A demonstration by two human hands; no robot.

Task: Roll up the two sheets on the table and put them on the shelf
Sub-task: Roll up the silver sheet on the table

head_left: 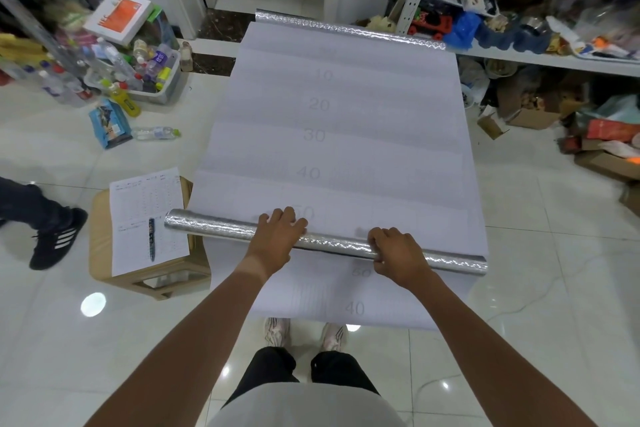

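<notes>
A long white sheet point(332, 135) with grey numbers covers the table, running away from me. Its near end is wound into a silver foil roll point(214, 227) lying across the table. My left hand point(277, 239) lies over the middle of the roll, fingers curled over its top. My right hand point(398, 253) grips the roll further right, fingers wrapped round it. A second white sheet point(346, 302) shows below the roll, toward me. The far end is curled into a silver edge point(349, 30). A cluttered white shelf point(554, 61) stands at the right.
A wooden stool point(100, 253) with paper forms point(145, 215) and a pen point(151, 243) stands left of the table. A bin of bottles point(138, 76) sits on the floor at back left. Boxes point(533, 116) lie under the shelf. Another person's shoe point(59, 236) is at far left.
</notes>
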